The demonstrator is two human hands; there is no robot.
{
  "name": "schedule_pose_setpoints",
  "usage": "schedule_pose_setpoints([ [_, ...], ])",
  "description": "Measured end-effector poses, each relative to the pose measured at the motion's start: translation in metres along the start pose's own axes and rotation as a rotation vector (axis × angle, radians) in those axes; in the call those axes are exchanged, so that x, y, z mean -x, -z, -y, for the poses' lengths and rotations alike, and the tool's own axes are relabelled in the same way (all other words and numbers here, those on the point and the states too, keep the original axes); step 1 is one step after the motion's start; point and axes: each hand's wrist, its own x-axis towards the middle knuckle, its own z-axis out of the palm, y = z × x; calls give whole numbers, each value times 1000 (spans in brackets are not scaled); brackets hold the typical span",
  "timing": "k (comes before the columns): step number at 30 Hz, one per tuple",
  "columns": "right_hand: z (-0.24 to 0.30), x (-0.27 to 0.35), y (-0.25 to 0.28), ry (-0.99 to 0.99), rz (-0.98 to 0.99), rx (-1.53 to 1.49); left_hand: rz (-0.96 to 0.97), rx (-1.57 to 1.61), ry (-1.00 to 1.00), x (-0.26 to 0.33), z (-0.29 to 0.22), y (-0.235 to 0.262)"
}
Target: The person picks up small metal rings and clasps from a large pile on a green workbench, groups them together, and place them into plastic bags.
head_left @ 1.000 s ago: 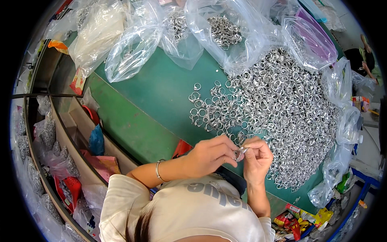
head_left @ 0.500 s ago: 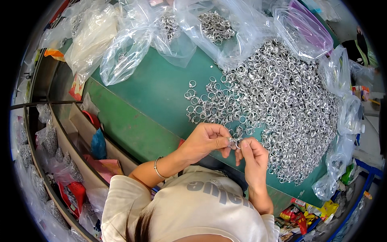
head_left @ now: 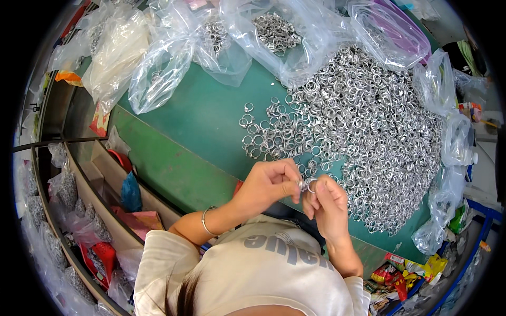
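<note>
My left hand (head_left: 271, 183), with a bracelet (head_left: 204, 220) on its wrist, pinches small silver rings (head_left: 302, 186) between thumb and fingers at the near edge of the table. Close beside it, my right hand (head_left: 329, 203) grips a single silver ring (head_left: 311, 184) between thumb and forefinger. The two hands nearly meet, and how many rings the left one holds is hidden. Just beyond my fingers lie loose rings (head_left: 274, 137), spilling from a large pile of silver rings (head_left: 377, 126) on the right.
Clear plastic bags (head_left: 163, 71) line the far side of the green table (head_left: 195, 113), some with rings inside. A purple bin (head_left: 403, 26) stands at the far right. An open drawer (head_left: 105, 171) is on the left, and colourful snack packets (head_left: 395, 279) lie low at the right.
My right hand has turned slightly and sits a little left and lower. Its ring now shows more clearly between the hands. The left hand has barely moved.
</note>
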Motion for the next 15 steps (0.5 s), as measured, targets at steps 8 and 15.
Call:
schedule_pose_setpoints([
  [8, 0, -1, 12, 225, -26, 623, -43, -809, -557, 9, 1, -10],
  [15, -15, -6, 12, 49, 143, -223, 27, -497, -294, 8, -2, -12],
])
